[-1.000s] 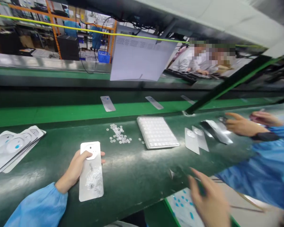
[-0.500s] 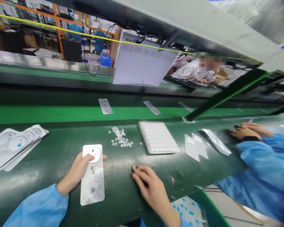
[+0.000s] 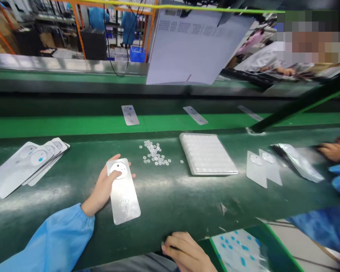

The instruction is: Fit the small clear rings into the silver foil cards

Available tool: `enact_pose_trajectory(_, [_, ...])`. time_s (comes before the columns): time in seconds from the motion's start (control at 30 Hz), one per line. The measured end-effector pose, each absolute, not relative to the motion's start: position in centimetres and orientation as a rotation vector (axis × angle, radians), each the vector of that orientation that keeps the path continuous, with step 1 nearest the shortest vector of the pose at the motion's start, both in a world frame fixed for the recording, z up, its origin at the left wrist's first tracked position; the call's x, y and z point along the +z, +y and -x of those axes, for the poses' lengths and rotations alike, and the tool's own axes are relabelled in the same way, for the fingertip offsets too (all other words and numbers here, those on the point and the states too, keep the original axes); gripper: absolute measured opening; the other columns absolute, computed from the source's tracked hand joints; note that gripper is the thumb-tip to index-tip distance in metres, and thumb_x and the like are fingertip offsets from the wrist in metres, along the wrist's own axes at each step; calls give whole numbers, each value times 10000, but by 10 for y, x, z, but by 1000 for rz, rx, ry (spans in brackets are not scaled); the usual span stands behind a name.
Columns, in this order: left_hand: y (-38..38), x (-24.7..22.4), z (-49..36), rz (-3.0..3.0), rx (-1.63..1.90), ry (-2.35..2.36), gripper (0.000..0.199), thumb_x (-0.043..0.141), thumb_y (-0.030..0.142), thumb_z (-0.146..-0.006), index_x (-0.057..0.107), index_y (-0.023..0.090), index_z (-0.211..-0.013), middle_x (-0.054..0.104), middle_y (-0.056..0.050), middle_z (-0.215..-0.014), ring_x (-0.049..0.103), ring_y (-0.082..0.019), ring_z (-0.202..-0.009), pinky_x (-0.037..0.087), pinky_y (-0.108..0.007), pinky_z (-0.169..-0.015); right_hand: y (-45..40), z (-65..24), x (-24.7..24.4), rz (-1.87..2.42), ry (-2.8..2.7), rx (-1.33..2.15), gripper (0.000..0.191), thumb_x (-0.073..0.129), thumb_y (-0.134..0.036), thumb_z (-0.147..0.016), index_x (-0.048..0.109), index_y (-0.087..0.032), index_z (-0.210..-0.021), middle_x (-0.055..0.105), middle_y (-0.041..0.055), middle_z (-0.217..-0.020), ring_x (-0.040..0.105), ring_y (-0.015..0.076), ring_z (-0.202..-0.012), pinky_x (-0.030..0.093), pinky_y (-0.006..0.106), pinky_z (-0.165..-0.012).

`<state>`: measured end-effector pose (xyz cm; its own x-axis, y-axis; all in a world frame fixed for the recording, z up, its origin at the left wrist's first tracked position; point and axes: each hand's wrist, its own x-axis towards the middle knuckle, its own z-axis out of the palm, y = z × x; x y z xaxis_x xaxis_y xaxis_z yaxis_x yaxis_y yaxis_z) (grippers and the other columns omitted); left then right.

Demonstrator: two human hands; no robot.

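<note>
My left hand (image 3: 100,189) is closed on a silvery phone back cover (image 3: 125,200). Its thumb presses on the white round camera area near the top, and fingertips show past the right edge. The cover is tilted just above the green bench (image 3: 82,170). At the bench's front edge, my right hand (image 3: 188,251) has its fingers curled and pinched; what is at the fingertips is too small to name. Several small white rings (image 3: 153,153) lie loose beyond the cover. To the left, more phone back covers (image 3: 15,172) lie fanned in an overlapping stack.
A white tray of small cells (image 3: 211,155) sits right of the rings. Further right lie two pale covers (image 3: 256,170), a silvery packet (image 3: 299,162) and a co-worker's hand (image 3: 337,151). Covers (image 3: 130,115) lie on the far green strip. A green bin (image 3: 283,247) holds a blue-spotted bag (image 3: 239,249).
My right hand has drawn back from over the bench to its front edge. My left hand still holds the cover, now turned slightly. The whole view has shifted.
</note>
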<state>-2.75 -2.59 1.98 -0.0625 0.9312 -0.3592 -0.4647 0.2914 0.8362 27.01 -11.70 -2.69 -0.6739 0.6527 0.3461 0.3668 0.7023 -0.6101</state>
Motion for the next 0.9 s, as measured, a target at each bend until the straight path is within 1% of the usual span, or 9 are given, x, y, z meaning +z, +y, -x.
enact_pose_trajectory(0.17, [-28,16,29,-622,1221,1122,801,727,286,-784,383,230,-1505,663,-164,-1318,756,-321,-900,624,-449,-730,-136,-262,-33,835,-2205,669,329,510,-88,-996,699,-245,-1216,752,85,-994,721,220,-882,622,348,-769])
enact_pose_trajectory(0.33, [-39,10,26,-911,1229,1210,968,711,263,-853,131,357,-1621,632,-113,-1368,748,-280,-963,600,-442,-877,-120,-235,-7,1167,-1715,1041,182,642,-210,-959,734,-212,-802,714,45,-763,677,173,-662,575,271,-602])
enact_pose_trajectory(0.37, [-41,9,25,-997,1238,1247,948,712,245,-855,166,354,-1623,631,-108,-1373,736,-278,-997,586,-423,-905,-110,-227,-3,1217,-1563,1151,200,682,-276,-941,731,-202,-761,698,36,-706,654,159,-592,553,255,-543])
enact_pose_trajectory(0.43, [-45,8,23,-1201,1222,1333,688,694,227,-871,472,298,-1518,673,-100,-1313,713,-281,-1035,560,-382,-927,-88,-211,3,1235,-1286,1335,242,760,-400,-875,751,-186,-763,673,19,-620,596,135,-480,506,240,-455])
enact_pose_trajectory(0.47, [-46,7,22,-1309,1193,1371,489,674,228,-887,643,265,-1373,710,-98,-1244,708,-279,-1017,552,-370,-919,-77,-203,4,1214,-1186,1398,268,791,-438,-839,761,-179,-779,667,15,-594,576,128,-450,491,237,-433])
enact_pose_trajectory(0.53, [-49,8,20,-1490,1132,1414,239,645,233,-909,803,237,-1088,768,-96,-1068,709,-267,-931,549,-364,-882,-59,-191,5,1177,-1091,1466,295,833,-459,-788,765,-172,-783,668,14,-577,568,121,-441,484,231,-427])
enact_pose_trajectory(0.6, [-52,9,19,-1579,1132,1358,204,686,241,-894,823,236,-1046,783,-103,-1049,715,-274,-941,550,-380,-897,-47,-182,7,1163,-1102,1490,281,844,-441,-782,764,-172,-770,672,13,-579,576,116,-453,487,223,-440])
enact_pose_trajectory(0.73, [-54,10,18,-1603,1184,1092,327,795,280,-844,783,244,-1169,716,-111,-1300,684,-305,-1173,531,-411,-1017,-39,-176,13,1179,-1234,1491,236,839,-409,-791,785,-179,-794,671,6,-568,587,115,-457,497,222,-469])
enact_pose_trajectory(0.9, [-52,1,18,-1675,1256,1060,176,714,247,-921,820,270,-1060,800,-75,-1077,723,-260,-1116,572,-352,-948,-36,-176,18,1214,-1379,1470,220,827,-404,-804,818,-184,-802,639,3,-514,525,100,-423,433,214,-437])
